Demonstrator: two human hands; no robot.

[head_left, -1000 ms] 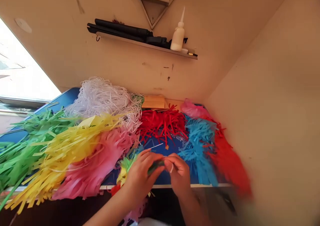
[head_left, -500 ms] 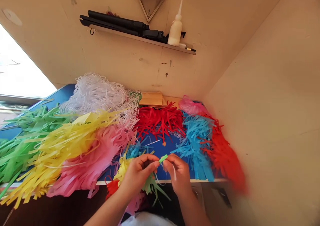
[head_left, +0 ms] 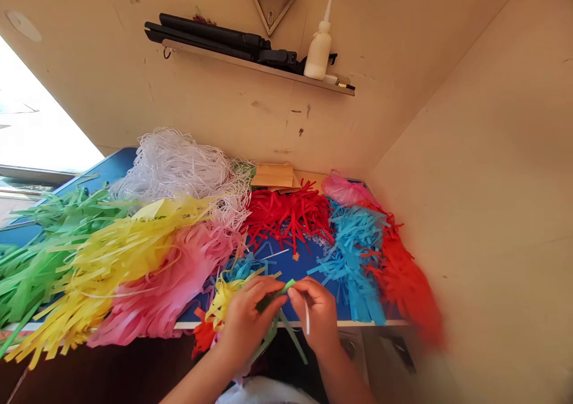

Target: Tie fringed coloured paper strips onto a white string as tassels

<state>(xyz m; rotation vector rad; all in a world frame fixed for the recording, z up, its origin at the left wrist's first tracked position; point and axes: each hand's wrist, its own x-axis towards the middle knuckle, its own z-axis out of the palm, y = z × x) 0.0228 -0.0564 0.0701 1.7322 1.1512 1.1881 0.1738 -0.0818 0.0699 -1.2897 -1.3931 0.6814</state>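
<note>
Thumb and fingers of my left hand (head_left: 256, 317) pinch a green strip (head_left: 289, 284) above the table's front edge. Close beside it, my right hand (head_left: 316, 311) is closed at the strip's other end, and a thin white strip (head_left: 307, 319) hangs against its palm. Under and behind my left hand lie yellow strips (head_left: 220, 301), with blue strips (head_left: 244, 268) and a red bunch (head_left: 203, 333) around them. Longer green strips (head_left: 293, 336) dangle below the hands.
Green (head_left: 67, 243), yellow (head_left: 129, 243) and pink (head_left: 170, 278) strips and white string (head_left: 179, 165) cover the left. Red strips (head_left: 290, 213) lie behind, blue ones (head_left: 358, 255) at right. A shelf (head_left: 259, 67) holds a bottle (head_left: 318, 52).
My hands have come closer together, and less of the green strip shows between them. The white strip hangs straighter. The green strips dangling below have shifted.
</note>
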